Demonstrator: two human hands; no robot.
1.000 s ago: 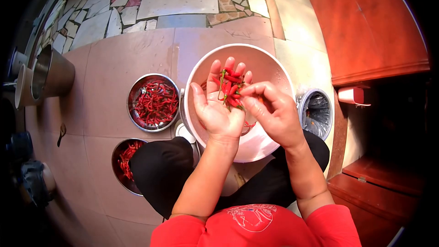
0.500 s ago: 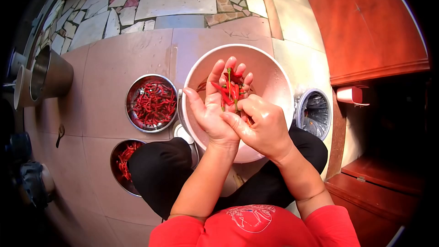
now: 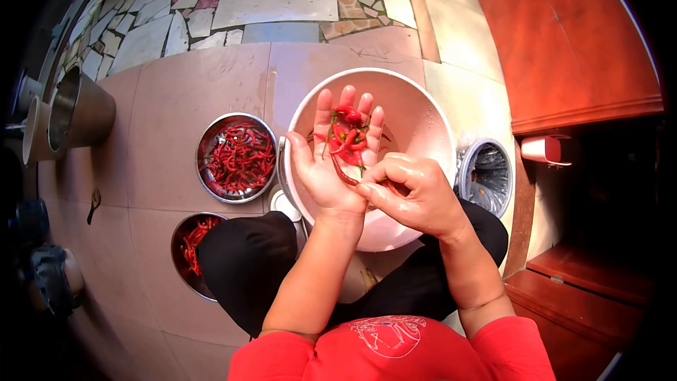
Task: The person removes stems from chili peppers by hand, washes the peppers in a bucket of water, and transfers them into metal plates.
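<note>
My left hand is palm up over the white basin, fingers stretched out and spread, holding several red chilies with some green stems. Just beside it, my right hand is closed in a pinch, thumb and fingertips on the lower end of a curved red chili that lies along the left palm. More red shows inside the curled right fingers, partly hidden. Both hands look wet. Behind the left hand, part of the basin's inside is covered from view.
Left of the basin, a steel bowl of red chilies stands on the tiles, with a second chili bowl near my knee. A lined bin is at the right, by red-brown wooden furniture. Metal buckets stand far left.
My left fingers have straightened and spread, and the chilies lie more loosely on the palm. My right hand has shifted slightly right and down, with a curved chili now at its fingertips.
</note>
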